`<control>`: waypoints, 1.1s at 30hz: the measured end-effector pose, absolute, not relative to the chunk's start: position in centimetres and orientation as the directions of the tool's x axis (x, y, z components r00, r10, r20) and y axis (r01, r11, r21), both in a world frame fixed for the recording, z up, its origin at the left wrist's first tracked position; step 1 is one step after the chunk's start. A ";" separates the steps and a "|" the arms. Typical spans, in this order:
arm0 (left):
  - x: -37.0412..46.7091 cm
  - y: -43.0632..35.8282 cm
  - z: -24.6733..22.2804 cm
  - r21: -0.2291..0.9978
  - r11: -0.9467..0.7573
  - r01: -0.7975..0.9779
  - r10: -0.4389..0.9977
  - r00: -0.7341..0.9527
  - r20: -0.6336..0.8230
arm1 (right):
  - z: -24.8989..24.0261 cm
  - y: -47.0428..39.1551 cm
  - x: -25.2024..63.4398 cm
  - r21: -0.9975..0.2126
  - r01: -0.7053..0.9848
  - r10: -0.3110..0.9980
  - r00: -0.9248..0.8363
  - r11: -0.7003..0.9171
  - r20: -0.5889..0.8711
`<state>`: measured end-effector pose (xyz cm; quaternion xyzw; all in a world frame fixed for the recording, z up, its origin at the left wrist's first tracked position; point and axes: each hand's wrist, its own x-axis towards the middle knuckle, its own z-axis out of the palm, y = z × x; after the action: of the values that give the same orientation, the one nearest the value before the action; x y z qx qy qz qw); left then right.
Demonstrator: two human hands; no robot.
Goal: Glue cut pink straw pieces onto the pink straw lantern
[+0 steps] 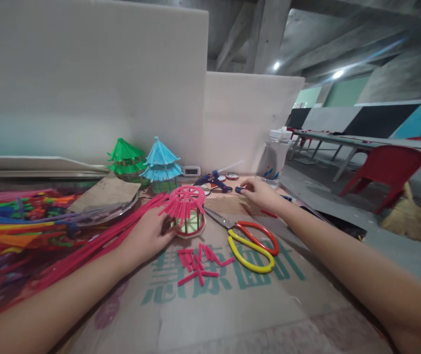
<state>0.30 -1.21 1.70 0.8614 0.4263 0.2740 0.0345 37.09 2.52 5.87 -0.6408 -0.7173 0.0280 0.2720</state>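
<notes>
Two bare forearms (66, 292) are stretching in from the near corners over a cardboard sheet (210, 322) printed with green characters. The left hand (153, 235) is holding a small pink-roofed pavilion (187, 196) by its left side, thumb and fingers closing on it; the pavilion is sitting upright around the middle, just left of the scissors (232, 227), whose handles, one red, one yellow, are pointing nearer. Short pink pieces (197, 265) are lying scattered in front. The right hand (260, 192) is resting its narrowed fingers at a small dark tip (238, 190) beside a blue glue gun (213, 178); whether it is gripping that, I can't tell. Behind, a green model (126, 156) and a light-blue model (160, 164) are standing before a white panel (85, 83).
</notes>
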 end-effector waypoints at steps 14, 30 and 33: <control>0.1 -0.7 0.7 0.303 -0.640 0.706 0.743 0.470 0.476 | 5.5 5.0 34.2 -0.446 0.863 0.937 -0.080 0.236 0.341; 0.2 -0.9 1.3 0.334 -0.639 0.693 0.758 0.492 0.429 | 4.3 10.9 28.8 -0.547 0.826 0.965 0.016 0.135 0.263; 0.3 -0.9 1.4 0.358 -0.656 0.664 0.744 0.493 0.450 | 5.2 9.5 29.3 -0.573 0.804 0.956 0.021 0.158 0.293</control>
<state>0.28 -0.90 1.44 0.8613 0.4088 0.2938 0.0685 29.30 9.46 5.22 -0.6380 -0.6897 0.1181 0.3214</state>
